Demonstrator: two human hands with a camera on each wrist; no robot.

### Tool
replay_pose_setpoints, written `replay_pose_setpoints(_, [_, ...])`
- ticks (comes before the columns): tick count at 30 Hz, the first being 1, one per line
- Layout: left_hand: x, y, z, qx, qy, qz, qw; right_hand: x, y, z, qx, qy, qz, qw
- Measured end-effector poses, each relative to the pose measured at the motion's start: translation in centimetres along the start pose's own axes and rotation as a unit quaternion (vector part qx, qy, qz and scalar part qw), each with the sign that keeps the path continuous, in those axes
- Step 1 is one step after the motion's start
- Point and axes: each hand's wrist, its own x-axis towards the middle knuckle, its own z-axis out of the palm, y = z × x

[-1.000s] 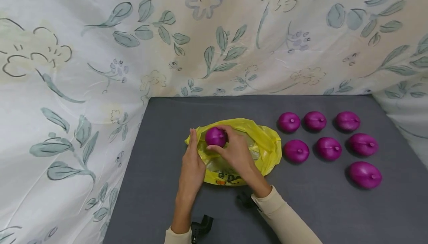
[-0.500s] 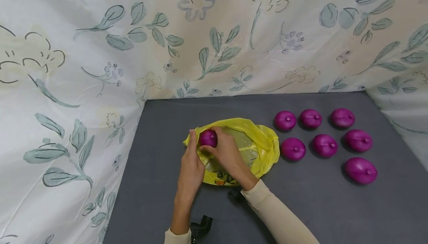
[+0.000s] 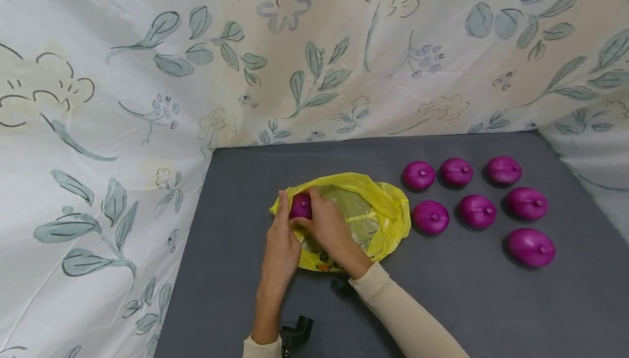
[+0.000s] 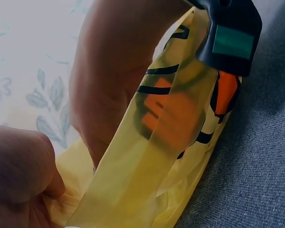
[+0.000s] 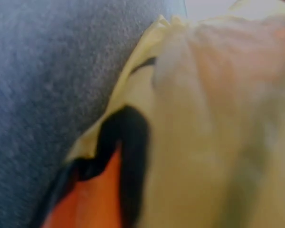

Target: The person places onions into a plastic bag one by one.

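A yellow plastic bag [image 3: 393,213] lies on the dark grey table with its mouth spread upward. My left hand [image 3: 282,240] holds its left rim; the left wrist view shows thumb and fingers pinching the plastic. Inside the mouth, by the left wall, my right hand [image 3: 328,227] grips a glossy purple ball with a small nub [image 3: 301,206]. Part of that ball is hidden by the fingers. In the left wrist view the right forearm [image 4: 111,61] dips behind the bag's printed side [image 4: 168,118]. Bag plastic [image 5: 204,142] fills much of the right wrist view, hiding the right hand.
Several more purple balls [image 3: 476,212] stand in loose rows on the table [image 3: 442,303], right of the bag. A floral cloth [image 3: 314,74] hangs behind and along the left side. A black camera mount [image 3: 296,332] sits at the left wrist.
My right hand has carried the purple ball left and lower into the bag, toward the left hand. The left hand stays on the rim. The head view has shifted slightly.
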Motion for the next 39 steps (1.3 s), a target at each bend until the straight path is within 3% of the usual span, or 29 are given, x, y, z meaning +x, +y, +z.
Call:
replay_pose_setpoints(12, [0.0,-0.2,0.2,0.011,0.009,0.002,0.9999,-0.6,-0.4,-1.6,0.006,-0.018,0.038,0.999])
replay_pose_setpoints(17, [0.1,-0.3,0.3,0.014,0.011,0.010,0.9998,-1.1,-1.0,-4.0,-0.001,-0.022,0.076,0.997])
replay_pose_setpoints(22, [0.0,-0.3,0.3,0.007,0.017,0.019,0.9996,-2.0,-1.3,-7.2,0.018,0.007,0.074,0.997])
replay_pose_setpoints(30, [0.0,-0.5,0.0,0.004,0.024,0.019,0.9995,-3.4,-1.5,-12.9,0.079,0.112,0.035,0.990])
replay_pose_setpoints(39, [0.0,-0.5,-0.1,0.006,0.021,0.020,0.9996,-5.6,0.0,-19.4,0.081,0.274,0.031,0.958])
